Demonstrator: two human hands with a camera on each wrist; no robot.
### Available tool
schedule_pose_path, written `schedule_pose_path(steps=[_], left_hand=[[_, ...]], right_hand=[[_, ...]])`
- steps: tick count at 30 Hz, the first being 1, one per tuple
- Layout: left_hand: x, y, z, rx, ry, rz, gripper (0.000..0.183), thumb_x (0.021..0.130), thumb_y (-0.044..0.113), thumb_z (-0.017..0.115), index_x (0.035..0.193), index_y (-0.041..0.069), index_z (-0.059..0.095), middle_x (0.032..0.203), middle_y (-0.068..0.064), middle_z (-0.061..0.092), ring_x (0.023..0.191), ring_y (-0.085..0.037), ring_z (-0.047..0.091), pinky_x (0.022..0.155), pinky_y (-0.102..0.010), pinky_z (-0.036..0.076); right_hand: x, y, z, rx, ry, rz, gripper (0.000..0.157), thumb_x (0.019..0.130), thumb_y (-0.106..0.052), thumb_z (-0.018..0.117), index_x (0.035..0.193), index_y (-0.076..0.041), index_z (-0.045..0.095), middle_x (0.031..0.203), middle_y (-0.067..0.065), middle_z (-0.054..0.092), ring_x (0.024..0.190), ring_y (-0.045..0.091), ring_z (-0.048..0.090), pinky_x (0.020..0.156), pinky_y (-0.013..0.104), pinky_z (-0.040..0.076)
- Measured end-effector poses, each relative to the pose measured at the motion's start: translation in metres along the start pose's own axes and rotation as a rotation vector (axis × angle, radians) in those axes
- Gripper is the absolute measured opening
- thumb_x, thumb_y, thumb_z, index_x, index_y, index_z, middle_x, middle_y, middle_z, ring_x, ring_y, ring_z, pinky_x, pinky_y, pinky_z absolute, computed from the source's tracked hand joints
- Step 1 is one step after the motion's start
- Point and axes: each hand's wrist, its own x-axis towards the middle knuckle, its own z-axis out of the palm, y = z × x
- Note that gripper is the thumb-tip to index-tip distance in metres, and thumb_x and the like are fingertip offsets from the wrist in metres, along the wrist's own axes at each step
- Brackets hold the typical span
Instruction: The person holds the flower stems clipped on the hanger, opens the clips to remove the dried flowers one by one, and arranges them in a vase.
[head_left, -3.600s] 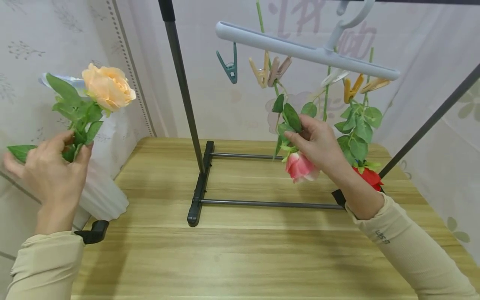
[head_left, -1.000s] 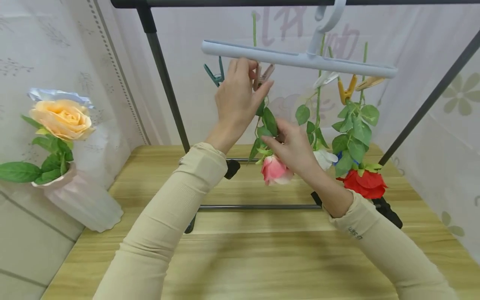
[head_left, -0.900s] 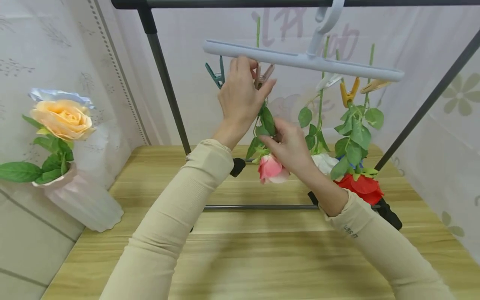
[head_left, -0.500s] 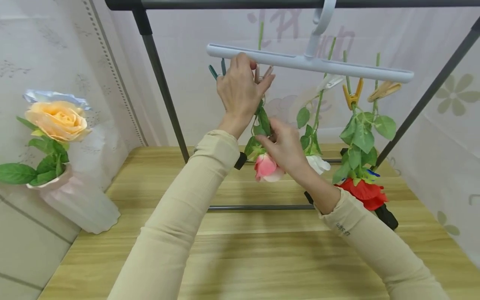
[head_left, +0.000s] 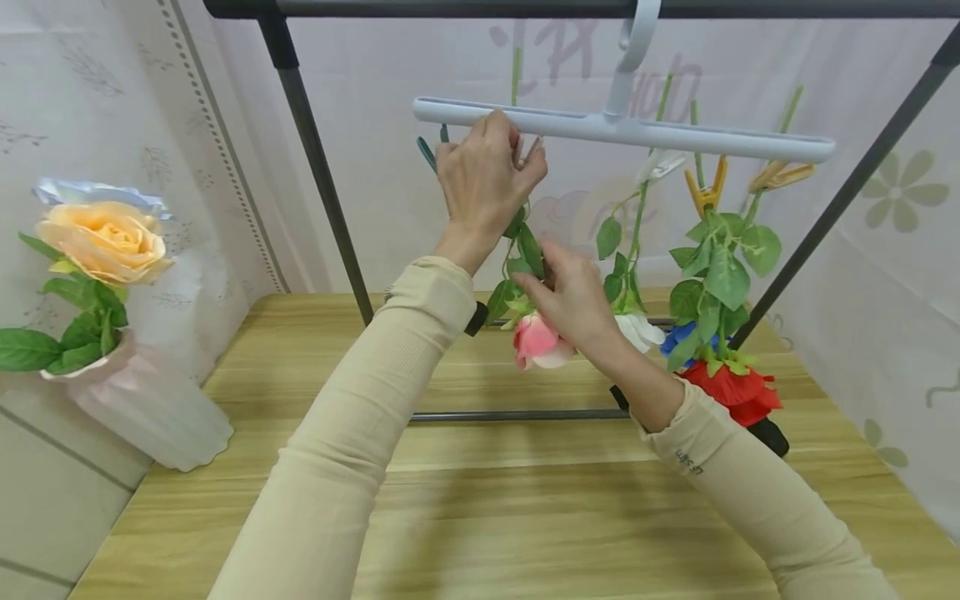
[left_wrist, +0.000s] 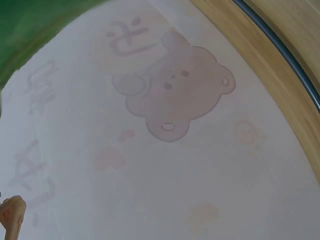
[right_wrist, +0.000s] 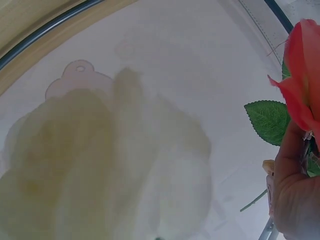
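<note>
Filling the lower part of the head view, the wooden table (head_left: 480, 517) carries the black rack (head_left: 450, 7), whose top bar runs across 12 o'clock. From this bar hangs the white hanger (head_left: 577, 125). It slopes a little down toward 3 o'clock, so I think that any pull on it should be gentle. At 9 o'clock is the pale vase (head_left: 157, 408), well apart from the hands. The pink rose (head_left: 540, 342) hangs head down near the centre, at 7 o'clock from the right hand (head_left: 573, 292), whose fingers pinch it among its leaves. In my judgement, it is better to bear the weight by the stem than by a leaf. The white rose (head_left: 639, 331), at 3 o'clock from it, is near and should not be brushed. The left hand (head_left: 483, 171) is raised at 11 o'clock from the pink rose; whether its fingers squeeze something, I cannot tell, because the hand itself covers this. Just beside it shows the pink clip (head_left: 535, 147); its handles should be pressed fully, with the stem free of tension.
</note>
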Motion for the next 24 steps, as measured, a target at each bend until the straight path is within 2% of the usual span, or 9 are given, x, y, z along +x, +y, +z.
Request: schedule_pose_path(steps=[8,20,24], left_hand=[[-0.0011,0.0005,-0.0006,-0.044,0.017,0.030,0.020,0.085,0.027,0.056,0.077,0.009,0.057,0.068,-0.002,0.058,0.058,-0.017,0.051,0.066,-0.037,0.038],[0.0001,0.0056,-0.0022,-0.049,0.019,0.027,0.018,0.085,0.024,0.055,0.075,0.009,0.057,0.067,-0.002,0.058,0.058,-0.017,0.050,0.064,-0.035,0.035],[0.0019,0.0039,-0.0051,-0.050,-0.012,0.011,0.021,0.086,0.027,0.055,0.077,0.009,0.057,0.070,-0.002,0.058,0.061,-0.016,0.050,0.067,-0.036,0.037]], right_hand=[[-0.0020,0.0028,-0.0010,0.013,-0.009,0.011,0.017,0.087,-0.007,0.066,0.100,0.001,0.060,0.062,0.008,0.055,0.049,0.014,0.043,0.043,0.021,0.032],[-0.0057,0.0069,-0.0047,-0.049,-0.050,-0.002,0.026,0.084,-0.004,0.068,0.109,0.002,0.060,0.065,0.010,0.059,0.056,0.017,0.051,0.050,0.023,0.038],[-0.0081,0.0081,-0.0029,-0.054,-0.074,0.004,0.025,0.084,-0.005,0.068,0.107,0.002,0.061,0.065,0.010,0.059,0.055,0.015,0.049,0.049,0.022,0.036]])
